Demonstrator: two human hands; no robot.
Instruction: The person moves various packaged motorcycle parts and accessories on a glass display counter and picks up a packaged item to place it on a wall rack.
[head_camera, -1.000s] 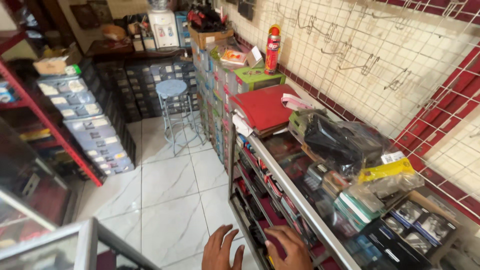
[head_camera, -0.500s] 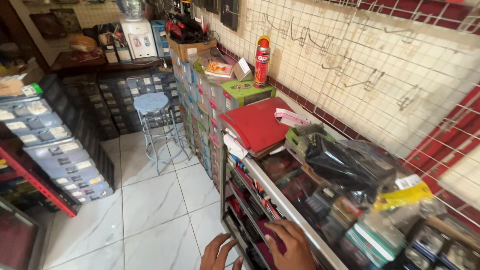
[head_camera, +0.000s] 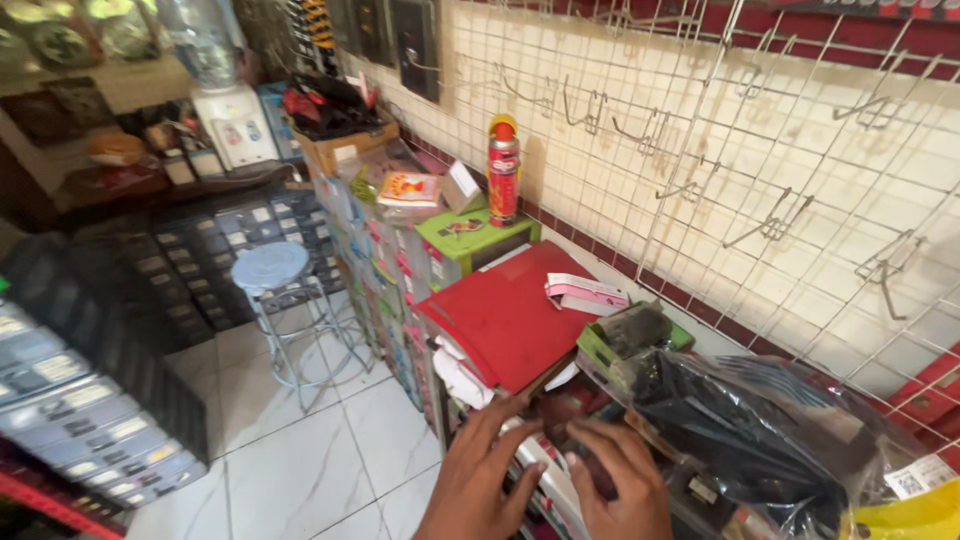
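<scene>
Below the flat red folder (head_camera: 510, 315), the left hand (head_camera: 478, 480) and right hand (head_camera: 618, 482) (fingers spread, grasping nothing) rest on packaged goods.

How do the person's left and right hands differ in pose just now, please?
The left hand spreads its fingers toward the red folder; the right hand keeps its fingers together, nearer the black plastic bag. The left hand reaches farther forward. Both are bare and rest palm-down on the shelf's goods.

A green box (head_camera: 470, 238) sits beside a red spray can (head_camera: 502, 172); a clear bag (head_camera: 760, 440) lies right.
</scene>
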